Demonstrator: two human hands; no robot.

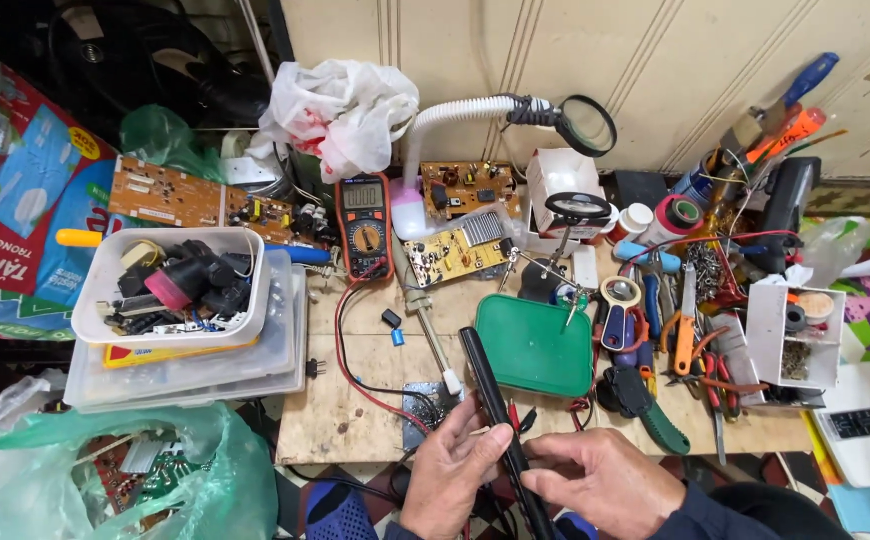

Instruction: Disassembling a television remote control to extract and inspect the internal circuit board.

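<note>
Both hands hold a long black rod-shaped tool (500, 425) over the near edge of the wooden desk (345, 420). Its long axis runs diagonally: the far end points up-left toward the green square lid (535, 345), the near end points down-right out of view. The left hand (452, 475) has its grip clamped on the tool's mid-section, thumb on top. The right hand (605, 480) pinches the shaft just below. A multimeter (365, 225) lies farther back, its red and black leads (350, 345) trailing toward the hands.
</note>
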